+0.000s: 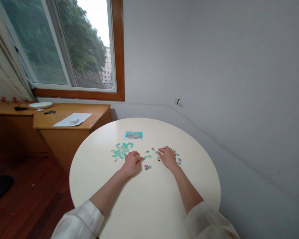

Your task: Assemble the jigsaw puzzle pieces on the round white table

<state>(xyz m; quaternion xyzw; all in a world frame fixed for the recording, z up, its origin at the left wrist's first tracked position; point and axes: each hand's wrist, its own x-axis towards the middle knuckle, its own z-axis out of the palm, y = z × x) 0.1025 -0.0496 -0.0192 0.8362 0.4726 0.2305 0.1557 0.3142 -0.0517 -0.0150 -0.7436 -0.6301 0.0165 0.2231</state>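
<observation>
Jigsaw pieces (122, 151) spread on a pale round counter (144, 202)

Small, flat and knobbed at their edges, they lie across the middle of the counter. Most form a loose, glossy-looking patch of teal and pale green on the left, some seeming to overlap. A thin scatter of teal bits lies between the two hands, and nearer the person a pink piece (146, 167) touches a teal one. More, in pink, yellow and teal, lie just beside the right hand, on its outer side.

The left hand (133, 163) is low over the surface, fingers curled, one fingertip reaching to the middle scatter; whether it grips a piece I cannot tell. The right hand (168, 157) is arched, thumb and forefinger slightly apart beside small pieces; a hold there cannot be made out either.

Behind the teal patch lies a rectangular picture card (134, 135), turquoise with pink and yellow figures. The counter is smooth, with a soft sheen and a curved rim. Loose, light cloth sleeves (79, 220) cover the upper forearms.

Farther left, a brown wooden desk (74, 108) bears a white paper sheet (63, 122), a small white block (74, 120) and a round white plate (40, 105), below a wood-framed window (120, 49).
</observation>
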